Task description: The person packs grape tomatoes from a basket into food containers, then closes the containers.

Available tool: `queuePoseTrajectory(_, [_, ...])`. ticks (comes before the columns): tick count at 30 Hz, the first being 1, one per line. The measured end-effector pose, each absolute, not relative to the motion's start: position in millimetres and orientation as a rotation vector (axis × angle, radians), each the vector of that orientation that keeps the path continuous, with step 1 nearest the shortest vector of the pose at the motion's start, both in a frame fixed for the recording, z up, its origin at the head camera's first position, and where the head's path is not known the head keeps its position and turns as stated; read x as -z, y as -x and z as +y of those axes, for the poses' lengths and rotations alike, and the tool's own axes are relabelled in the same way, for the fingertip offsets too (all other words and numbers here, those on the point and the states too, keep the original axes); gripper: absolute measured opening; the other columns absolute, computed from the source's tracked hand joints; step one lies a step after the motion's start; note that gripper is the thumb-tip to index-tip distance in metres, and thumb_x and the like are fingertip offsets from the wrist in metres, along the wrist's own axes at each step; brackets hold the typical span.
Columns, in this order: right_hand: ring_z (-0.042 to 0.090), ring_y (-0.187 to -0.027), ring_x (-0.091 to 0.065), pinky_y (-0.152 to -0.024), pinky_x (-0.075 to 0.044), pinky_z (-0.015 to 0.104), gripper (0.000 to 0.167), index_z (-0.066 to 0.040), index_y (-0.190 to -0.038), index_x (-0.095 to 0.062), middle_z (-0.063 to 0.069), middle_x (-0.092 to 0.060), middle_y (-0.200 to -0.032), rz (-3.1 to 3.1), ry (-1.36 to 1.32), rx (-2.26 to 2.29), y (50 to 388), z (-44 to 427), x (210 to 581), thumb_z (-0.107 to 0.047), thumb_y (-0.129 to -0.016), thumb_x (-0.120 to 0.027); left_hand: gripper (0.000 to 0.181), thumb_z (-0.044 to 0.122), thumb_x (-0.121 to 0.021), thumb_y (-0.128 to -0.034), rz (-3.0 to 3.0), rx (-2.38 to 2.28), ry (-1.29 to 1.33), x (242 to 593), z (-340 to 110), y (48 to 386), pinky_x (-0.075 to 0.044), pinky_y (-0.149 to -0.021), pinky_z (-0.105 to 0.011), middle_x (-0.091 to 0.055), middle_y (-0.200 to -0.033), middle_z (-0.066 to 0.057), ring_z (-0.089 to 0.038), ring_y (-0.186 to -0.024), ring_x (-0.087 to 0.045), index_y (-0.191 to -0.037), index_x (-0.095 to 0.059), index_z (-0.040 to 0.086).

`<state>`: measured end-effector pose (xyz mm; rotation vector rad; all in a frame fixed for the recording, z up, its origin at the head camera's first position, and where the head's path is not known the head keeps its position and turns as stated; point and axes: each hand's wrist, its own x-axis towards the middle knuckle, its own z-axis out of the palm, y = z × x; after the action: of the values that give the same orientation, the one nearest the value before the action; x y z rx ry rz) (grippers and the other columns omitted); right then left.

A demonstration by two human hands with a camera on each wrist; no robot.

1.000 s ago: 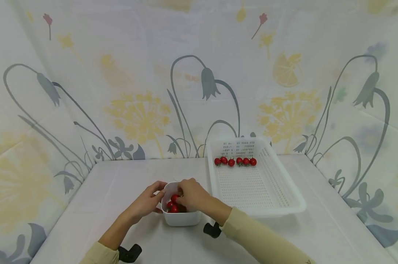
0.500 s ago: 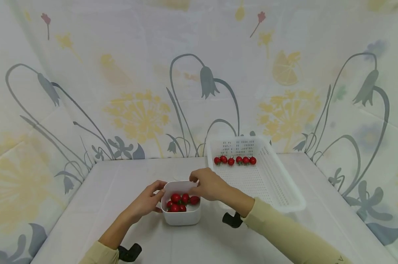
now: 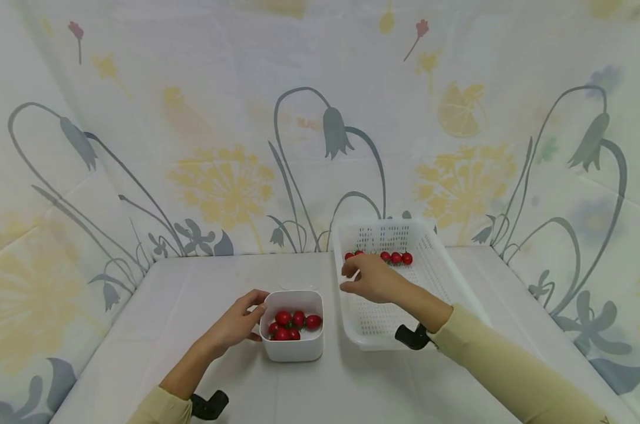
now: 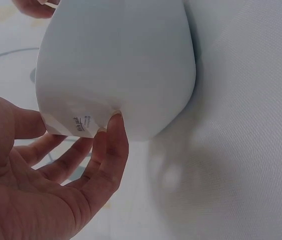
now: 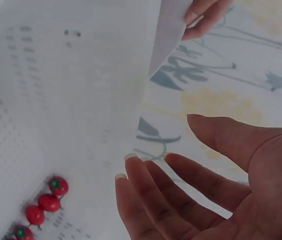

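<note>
A small white square container [image 3: 292, 352] stands on the table, with several cherry tomatoes [image 3: 283, 318] in it. At its left side my left hand [image 3: 241, 320] holds the wall; the left wrist view shows curled fingertips [image 4: 115, 120] against the outside and the thumb at the rim. My right hand [image 3: 370, 280] hovers over the left part of a white perforated basket [image 3: 460, 297], fingers loosely bent and apart, nothing between them. More cherry tomatoes [image 5: 49, 202] lie in a row along the basket's far end, partly covered by the right hand in the head view.
Behind the container lies a clear, round, flat piece [image 3: 300, 284], hard to make out. A flower-patterned cloth [image 3: 224, 118] hangs behind and beside the white-covered table [image 3: 203, 377]. The basket's left wall stands close to the container.
My right hand has come out of the container and moved right and away, over the basket. A tomato it touched now lies with the others in the container. The left hand stays put.
</note>
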<state>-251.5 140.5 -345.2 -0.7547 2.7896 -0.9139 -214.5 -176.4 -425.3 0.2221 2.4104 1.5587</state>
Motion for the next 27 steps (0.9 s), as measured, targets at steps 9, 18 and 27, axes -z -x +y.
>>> queuePoseTrajectory(9, [0.031,-0.094,-0.065,-0.085,-0.056,0.048,0.021,0.003,-0.104,-0.07,0.016,-0.071,-0.102,2.946,0.687,0.802,274.2,186.3,337.2,-0.013,-0.091,-0.072,0.034,0.016,-0.048,-0.1088,2.408,-1.566,-0.224,425.4,-176.6,214.5,-0.064,-0.075,-0.044,-0.052,-0.139,-0.02,-0.029,-0.101,-0.065,-0.141,-0.05,0.006])
queuePoseTrajectory(18, [0.042,-0.103,-0.065,-0.086,-0.056,0.053,0.036,0.012,-0.117,-0.064,0.027,-0.067,-0.113,2.964,0.49,0.726,308.8,226.1,343.9,-0.016,-0.095,-0.067,0.034,0.017,-0.047,-0.1092,2.402,-1.562,-0.246,424.9,-177.3,214.3,-0.064,-0.075,-0.044,-0.052,-0.14,-0.021,-0.031,-0.104,-0.066,-0.141,-0.05,0.005])
queuePoseTrajectory(27, [0.051,-0.117,-0.057,-0.094,-0.053,0.056,0.044,0.017,-0.121,-0.059,0.035,-0.06,-0.127,2.927,0.207,0.682,342.6,251.0,369.6,-0.019,-0.096,-0.063,0.034,0.017,-0.047,-0.1094,2.397,-1.564,-0.248,424.2,-176.5,213.3,-0.063,-0.076,-0.045,-0.052,-0.139,-0.022,-0.033,-0.104,-0.066,-0.141,-0.049,0.004])
